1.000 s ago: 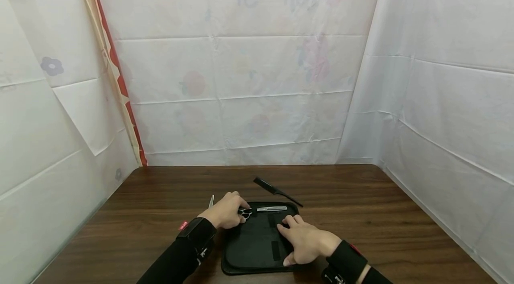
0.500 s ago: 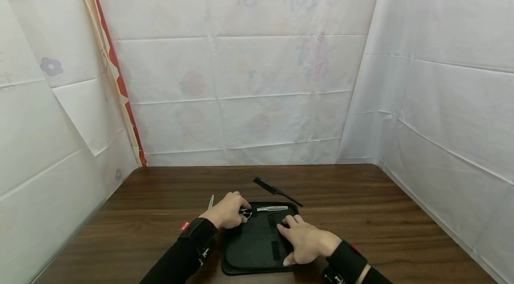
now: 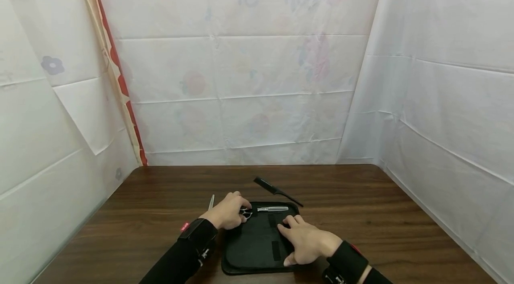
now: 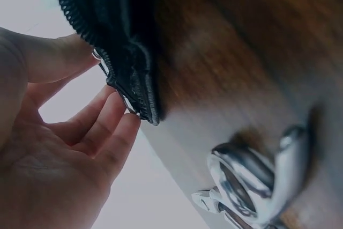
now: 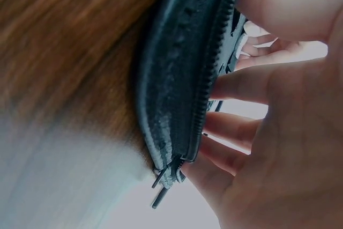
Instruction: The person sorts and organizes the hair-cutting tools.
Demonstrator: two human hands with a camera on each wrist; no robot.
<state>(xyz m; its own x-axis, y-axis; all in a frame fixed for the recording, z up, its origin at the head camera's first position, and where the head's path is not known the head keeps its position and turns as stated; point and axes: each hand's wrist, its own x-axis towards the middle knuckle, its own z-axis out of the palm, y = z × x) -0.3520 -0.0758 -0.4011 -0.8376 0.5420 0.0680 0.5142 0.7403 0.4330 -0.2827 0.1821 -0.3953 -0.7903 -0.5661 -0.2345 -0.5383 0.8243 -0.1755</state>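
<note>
**Scissors part-way stowed in case; other tools outside**

On the table (image 3: 160, 230), a second pair of scissors (image 3: 211, 202) lies loose left of the case (image 3: 257, 244), at the near edge. Judged incomplete. The left hand (image 3: 226, 211), fingers curled, grips the handles of the scissors (image 3: 265, 209) lying across the case's far edge. The right hand (image 3: 306, 239) presses flat, fingers straight, on the case's right side. A comb (image 3: 275, 191) lies beyond, unstowed

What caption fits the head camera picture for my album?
Two hands, left hand and right hand, on a black zip case beside a comb.
</note>
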